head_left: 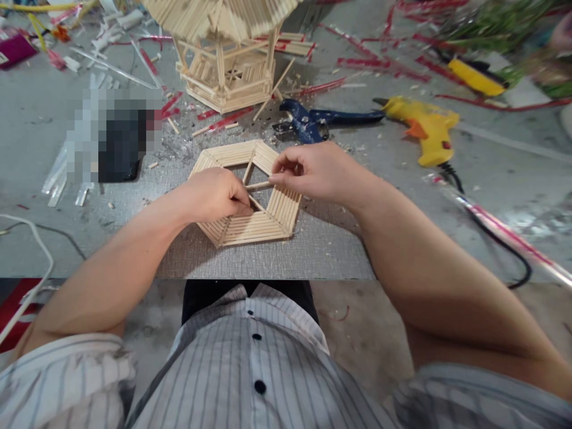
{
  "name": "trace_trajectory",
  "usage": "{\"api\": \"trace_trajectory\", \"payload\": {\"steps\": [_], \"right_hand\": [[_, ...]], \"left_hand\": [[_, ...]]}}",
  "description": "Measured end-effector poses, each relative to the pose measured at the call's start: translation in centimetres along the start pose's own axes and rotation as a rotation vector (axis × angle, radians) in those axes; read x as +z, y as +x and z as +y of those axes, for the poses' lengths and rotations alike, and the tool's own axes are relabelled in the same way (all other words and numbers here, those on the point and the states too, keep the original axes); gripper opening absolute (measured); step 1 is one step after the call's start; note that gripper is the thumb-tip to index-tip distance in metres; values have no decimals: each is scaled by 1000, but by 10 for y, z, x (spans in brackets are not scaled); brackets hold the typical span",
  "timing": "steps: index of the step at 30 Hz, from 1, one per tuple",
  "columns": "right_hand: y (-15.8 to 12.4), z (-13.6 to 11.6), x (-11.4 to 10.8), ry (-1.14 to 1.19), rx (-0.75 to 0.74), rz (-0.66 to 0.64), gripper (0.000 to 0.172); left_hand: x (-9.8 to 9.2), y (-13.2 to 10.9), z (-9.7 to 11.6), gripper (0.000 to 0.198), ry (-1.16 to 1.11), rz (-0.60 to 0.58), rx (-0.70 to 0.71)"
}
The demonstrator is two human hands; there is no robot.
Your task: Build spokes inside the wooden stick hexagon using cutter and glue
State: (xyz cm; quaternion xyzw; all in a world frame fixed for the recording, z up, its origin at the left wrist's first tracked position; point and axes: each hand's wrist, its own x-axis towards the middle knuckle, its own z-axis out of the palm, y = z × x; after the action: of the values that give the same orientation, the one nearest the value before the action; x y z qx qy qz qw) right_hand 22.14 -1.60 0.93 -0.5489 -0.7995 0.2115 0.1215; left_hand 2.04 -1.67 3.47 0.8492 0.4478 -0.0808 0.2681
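Observation:
A hexagonal frame of pale thin wooden sticks [250, 229] lies flat on the table, with an opening in its middle. Slim sticks run like spokes across that opening. My left hand [218, 193] rests over the frame's left side, fingers curled and closed, its fingertips low at the opening by a spoke. What they pinch is hidden. At the right of the opening, my right hand [313, 170] has thumb and forefinger pinched on the outer end of a wooden stick [259, 186], which reaches in to the centre.
Behind the frame stands a stick-built pavilion [223, 77] with a sloping roof. Navy pliers [308, 119] and a yellow glue gun [422, 125] lie to the right, its black cord trailing. A dark phone [120, 146], partly pixelated, lies left. Red-and-clear plastic strips and scraps litter the table [179, 262].

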Motion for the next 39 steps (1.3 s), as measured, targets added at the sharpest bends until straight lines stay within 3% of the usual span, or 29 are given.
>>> {"api": "trace_trajectory", "payload": {"steps": [22, 24, 28, 32, 35, 39], "right_hand": [[-1, -3, -1, -3, 23, -5, 22], [-1, -3, -2, -7, 20, 23, 22], [-1, -3, -2, -31, 11, 88, 21], [-2, 0, 1, -98, 9, 90, 21], [-1, 2, 3, -137, 17, 85, 23], [0, 2, 3, -173, 57, 91, 27]], "left_hand": [[-3, -1, 0, 20, -59, 15, -21], [-5, -2, -2, 23, -96, 78, -31], [-7, -1, -11, 28, -132, 321, -63], [-8, 2, -24, 27, -28, 515, -177], [-10, 2, -32, 26, 62, 539, -269], [-12, -2, -37, 27, 94, 486, -365]]}}
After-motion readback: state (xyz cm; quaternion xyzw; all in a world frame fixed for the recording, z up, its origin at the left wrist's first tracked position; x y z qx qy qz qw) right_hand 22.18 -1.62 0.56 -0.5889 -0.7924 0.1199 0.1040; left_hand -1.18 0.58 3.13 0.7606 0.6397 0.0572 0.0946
